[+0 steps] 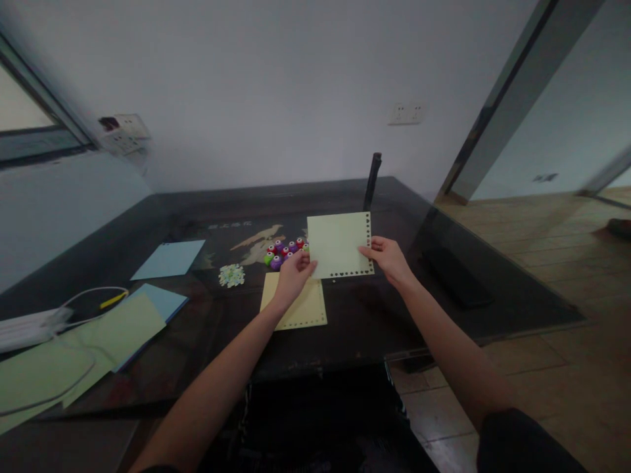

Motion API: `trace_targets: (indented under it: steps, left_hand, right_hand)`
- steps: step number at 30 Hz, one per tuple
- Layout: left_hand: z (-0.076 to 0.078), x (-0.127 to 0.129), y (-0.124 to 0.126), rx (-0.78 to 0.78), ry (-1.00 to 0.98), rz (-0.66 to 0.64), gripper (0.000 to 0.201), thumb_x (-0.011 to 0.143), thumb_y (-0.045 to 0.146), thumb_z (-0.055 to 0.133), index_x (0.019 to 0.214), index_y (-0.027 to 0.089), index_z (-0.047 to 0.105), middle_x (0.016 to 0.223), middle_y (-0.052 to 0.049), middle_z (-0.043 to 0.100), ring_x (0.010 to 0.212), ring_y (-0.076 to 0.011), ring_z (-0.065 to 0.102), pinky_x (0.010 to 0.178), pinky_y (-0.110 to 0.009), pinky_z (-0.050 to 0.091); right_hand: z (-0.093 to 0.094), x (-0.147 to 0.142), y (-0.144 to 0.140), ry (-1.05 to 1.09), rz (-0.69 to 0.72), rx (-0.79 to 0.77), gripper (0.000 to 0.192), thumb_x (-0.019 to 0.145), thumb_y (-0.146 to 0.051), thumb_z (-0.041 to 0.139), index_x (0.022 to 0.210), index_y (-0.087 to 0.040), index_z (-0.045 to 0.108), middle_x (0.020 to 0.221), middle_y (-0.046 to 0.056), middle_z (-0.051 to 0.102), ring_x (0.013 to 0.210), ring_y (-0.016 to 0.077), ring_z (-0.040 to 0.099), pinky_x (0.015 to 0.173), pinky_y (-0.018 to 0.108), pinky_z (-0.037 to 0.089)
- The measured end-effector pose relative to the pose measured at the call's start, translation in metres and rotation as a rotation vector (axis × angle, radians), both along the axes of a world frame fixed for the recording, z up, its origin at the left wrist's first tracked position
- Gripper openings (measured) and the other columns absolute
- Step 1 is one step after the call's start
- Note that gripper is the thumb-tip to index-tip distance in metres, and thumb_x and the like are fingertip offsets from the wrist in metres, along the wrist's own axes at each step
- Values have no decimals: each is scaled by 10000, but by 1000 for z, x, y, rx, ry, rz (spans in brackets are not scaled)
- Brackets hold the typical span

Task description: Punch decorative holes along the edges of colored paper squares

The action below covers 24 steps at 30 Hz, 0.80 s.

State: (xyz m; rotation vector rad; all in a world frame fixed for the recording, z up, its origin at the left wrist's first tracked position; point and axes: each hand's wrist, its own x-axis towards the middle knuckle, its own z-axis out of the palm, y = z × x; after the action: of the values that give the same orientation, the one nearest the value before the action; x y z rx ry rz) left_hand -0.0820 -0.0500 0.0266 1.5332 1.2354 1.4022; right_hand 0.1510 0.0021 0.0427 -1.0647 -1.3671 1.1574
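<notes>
While flat, punched-edge card (339, 244) pinched by hands.

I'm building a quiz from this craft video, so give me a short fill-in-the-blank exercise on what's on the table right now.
1. Both hands, the left hand and the right hand, hold up a pale ____ sheet.
2. Punched holes run along that sheet's right and ____ edges.
3. Under the left hand, flat on the table, lies a ____ sheet.
4. The small coloured punches sit just ____ of the held sheet.

Missing words: green; bottom; yellow; left
</notes>
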Motion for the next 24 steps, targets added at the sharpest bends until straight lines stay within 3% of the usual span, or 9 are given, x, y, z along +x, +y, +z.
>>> trace_targets:
  steps: [4,11,17,24]
  left_hand:
    - [7,10,-9,91,-45,109,296,710,243,661,924,179,467,680,33,565,633,-109,574,614,-223,462]
    - [23,35,-25,190,267,67,82,811,239,565,857,173,551,725,11,584,672,-101,575,655,-214,461]
    - [22,58,-16,74,552,-45,96,794,195,546,845,184,626,674,16,614,628,-111,568,600,-210,418]
    - [10,68,-22,-35,796,-66,179,817,231,512,931,217,649,738,0,674,684,-152,609,635,-245,426]
  right_hand:
    - [5,7,-8,-38,-22,34,329,607,-383,745,818,-147,657,770,74,704,678,194,637,648,348,500]
    - [4,36,-21,-64,-104,13,370,571,-431,767,768,-147,637,703,54,689,603,178,618,592,316,483]
    - [-14,62,-22,-30,-125,-92,379,551,-398,781,794,-149,630,716,52,687,589,170,616,584,309,487]
    - [-23,75,-16,-383,-10,-119,358,616,-261,728,933,-153,602,578,-31,594,519,134,563,500,241,415]
